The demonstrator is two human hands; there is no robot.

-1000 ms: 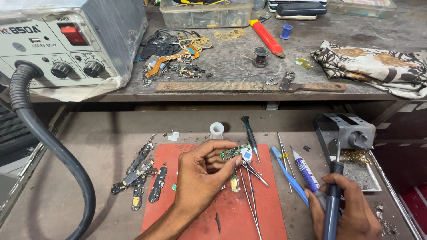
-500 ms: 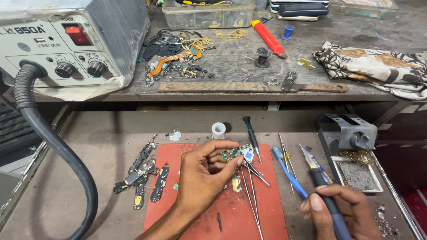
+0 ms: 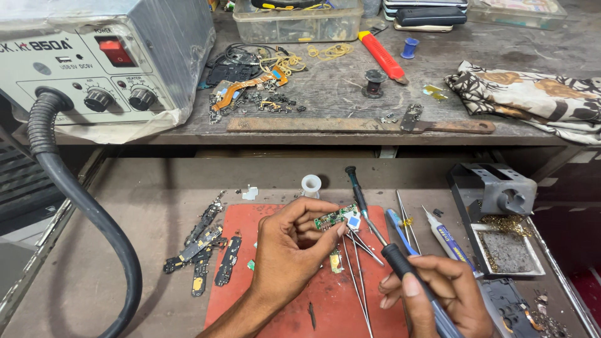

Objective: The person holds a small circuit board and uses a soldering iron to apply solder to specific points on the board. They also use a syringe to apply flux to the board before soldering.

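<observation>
The right hand, lower before, is now gripping the soldering iron beside the green circuit board, which the left hand is pinching; right of it, a tray is holding brass wool

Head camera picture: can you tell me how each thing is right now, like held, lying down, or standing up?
Left hand: pinching the small green circuit board.
Right hand: gripping the soldering iron, tip towards the board.
Tweezers: lying flat on the red mat.
Black screwdriver: lying down.
Soldering stand: holds no iron.
Hot-air station: red switch visible; on or off unclear.
Patterned cloth: crumpled on shelf.
</observation>
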